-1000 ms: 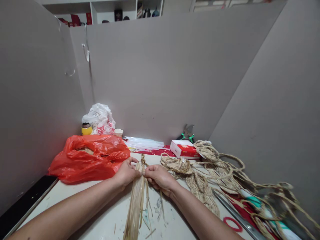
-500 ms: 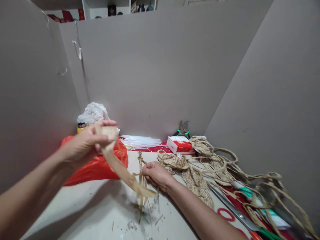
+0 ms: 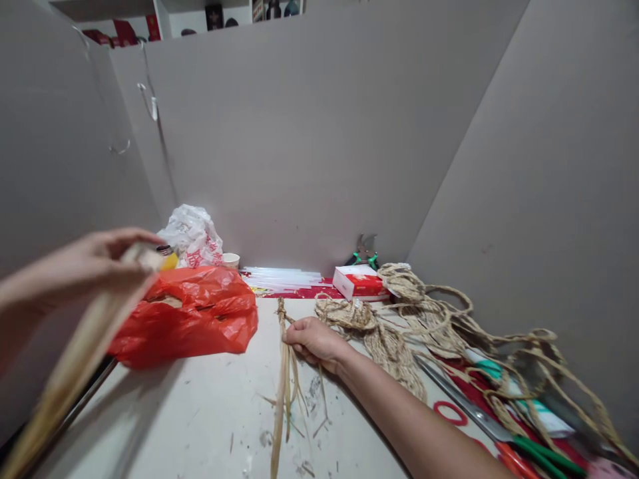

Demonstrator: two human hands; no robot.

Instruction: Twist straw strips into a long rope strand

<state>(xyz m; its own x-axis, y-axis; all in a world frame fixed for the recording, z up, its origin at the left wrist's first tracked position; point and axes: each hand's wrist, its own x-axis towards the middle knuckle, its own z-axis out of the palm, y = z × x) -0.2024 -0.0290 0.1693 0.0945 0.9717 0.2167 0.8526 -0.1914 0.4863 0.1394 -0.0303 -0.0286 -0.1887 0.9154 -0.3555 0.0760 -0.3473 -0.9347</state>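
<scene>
At the left, my left hand [image 3: 107,256] is blurred by motion and grips a pale, broad dried plant strip [image 3: 84,356] that hangs down toward the lower left. Over the middle of the table [image 3: 200,412], my right hand [image 3: 313,342] pinches a bunch of dried plant strands [image 3: 282,399] between thumb and fingers. The bunch has a short knotted or braided top end [image 3: 281,308] above the hand. Below it, loose strands fan out toward me. My right hand's lower fingers are curled and partly hidden.
A red plastic bag [image 3: 200,319] lies at the left, with a white plastic bag [image 3: 192,229] and paper cup [image 3: 230,260] behind. White sticks [image 3: 282,278], a red-and-white box [image 3: 360,284] and green-handled pruners [image 3: 366,256] line the back. Coiled rope [image 3: 394,359] and scissors [image 3: 479,416] fill the right.
My left hand has swung left with the broad strip, away from the bunch and clear of the red bag's middle. My right hand keeps its pinch in about the same place.
</scene>
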